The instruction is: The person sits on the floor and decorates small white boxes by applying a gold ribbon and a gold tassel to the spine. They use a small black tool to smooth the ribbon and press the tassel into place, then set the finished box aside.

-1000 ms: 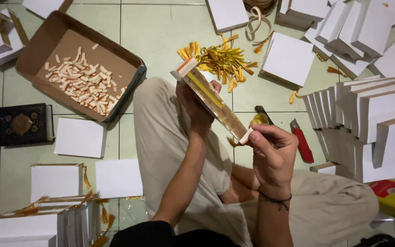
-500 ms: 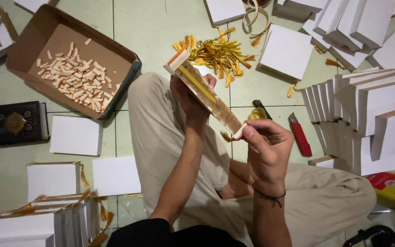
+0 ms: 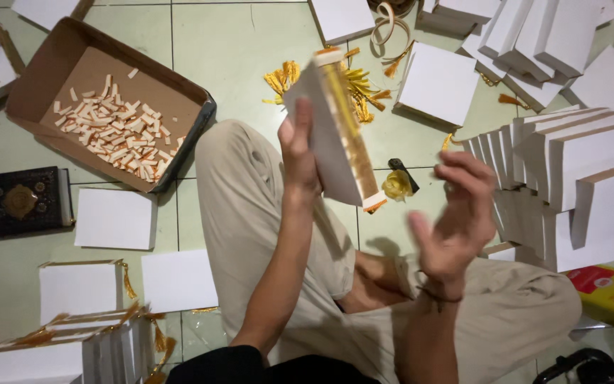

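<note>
My left hand point(image 3: 298, 153) grips a white book block point(image 3: 330, 135) with a gold-edged side, held upright above my lap. A small white and orange band shows at its lower end. My right hand point(image 3: 453, 213) is off the book, to its right, fingers spread and blurred, holding nothing. A heap of yellow-gold ribbon pieces point(image 3: 357, 82) lies on the tiled floor just beyond the book. I sit cross-legged in beige trousers.
A brown cardboard box point(image 3: 51, 64) of small pale strips stands at the left. White book blocks point(image 3: 577, 171) stand in rows at the right, others lie flat at the left point(image 3: 115, 218). A dark ornate book point(image 3: 19, 203) and a black tool point(image 3: 405, 174) lie on the floor.
My right hand has let go of the book's lower end and opened. My left hand has tilted the book more upright.
</note>
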